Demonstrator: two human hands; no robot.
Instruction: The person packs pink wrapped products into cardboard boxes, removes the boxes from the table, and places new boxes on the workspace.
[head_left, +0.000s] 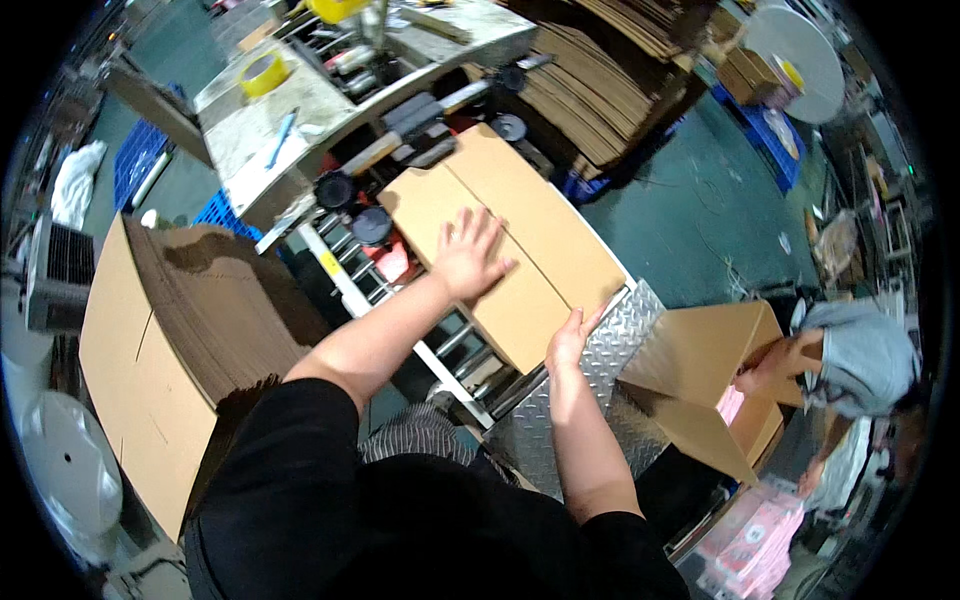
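Observation:
A brown cardboard box point(500, 240) lies on a roller conveyor, its two top flaps folded down and meeting at a long seam. My left hand point(468, 258) rests on the top with its fingers spread, a ring on one of them. At the box's near right corner, my right hand point(570, 338) presses against the end, thumb up and fingers stretched along the edge. Part of that palm is hidden. The far end of the box sits by black wheels point(372, 226) and the taping machine's frame point(400, 135).
A yellow tape roll point(264, 74) and a blue pen point(282, 138) lie on the machine's table. Flattened cartons point(205, 310) stand stacked at left, more point(590, 90) at far right. Right, beyond a metal tread plate point(610, 345), another person point(858, 360) reaches into an open carton point(690, 335).

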